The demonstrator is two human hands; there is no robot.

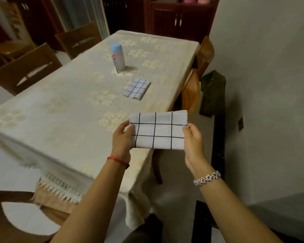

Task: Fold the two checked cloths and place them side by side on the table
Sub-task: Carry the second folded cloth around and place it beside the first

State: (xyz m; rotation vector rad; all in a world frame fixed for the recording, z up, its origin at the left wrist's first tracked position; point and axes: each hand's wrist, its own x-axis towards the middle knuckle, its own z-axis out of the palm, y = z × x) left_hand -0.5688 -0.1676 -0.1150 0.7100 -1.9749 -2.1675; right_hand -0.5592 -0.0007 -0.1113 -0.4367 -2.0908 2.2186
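Second checked cloth (159, 130) is folded into a flat rectangle and held in the air between your two hands, over the near right corner of the worktop (60, 106); it is not yet set down.

Working from the left, the blue-capped flask (118, 57) stands upright toward the far middle, well apart from where you need to land, so leave it alone. Your left hand (122, 139) has its grip clamped on the cloth's left edge, thumb on top and fingers underneath. Right of the flask and nearer to you lies the first checked cloth (136, 88), already folded and flat on the worktop, at a slant to the table edge. Your right hand (194, 142) has its grip clamped on the right edge the same way, thumb over, fingers under.

As I judge it, the step in hand is the placing. Carry the cloth forward level, keeping both edges pinched so the layers do not slide open. Lower it beside the first one, near but not overlapping. Match its slant, or straighten the first afterwards, so the pair reads as side by side. Set the far edge down first, then draw your fingers out from under and press the top flat before letting go.
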